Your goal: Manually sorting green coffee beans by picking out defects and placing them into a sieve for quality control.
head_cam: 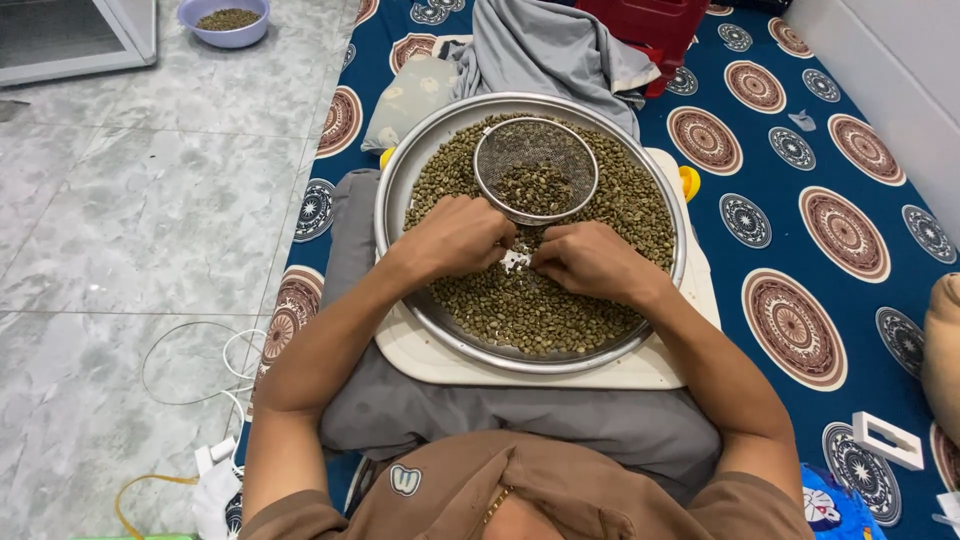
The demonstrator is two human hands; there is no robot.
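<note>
- Floor: grey marbled tile floor fills the 9 o'clock side; a dark blue mat with round brown-and-white medallions covers the 3 o'clock side.
- Surface: cream rectangular plastic board, resting on a grey cushion across the person's lap.
- On the board: wide round steel tray filled with greenish-brown beans.
- Small round wire-mesh sieve sits in the tray at 12 o'clock, with a few beans in it.
- Left hand: curled, fingertips down in the beans at tray centre; whether it pinches any, cannot tell.
- Right hand: likewise curled on the beans, just beside the left; grip cannot be told.
- Surroundings: lilac plastic bowl of beans at 11 o'clock on the tiles; grey folded cloth and red plastic crate beyond the tray at 12 o'clock; white cable loop at 8 o'clock.
</note>
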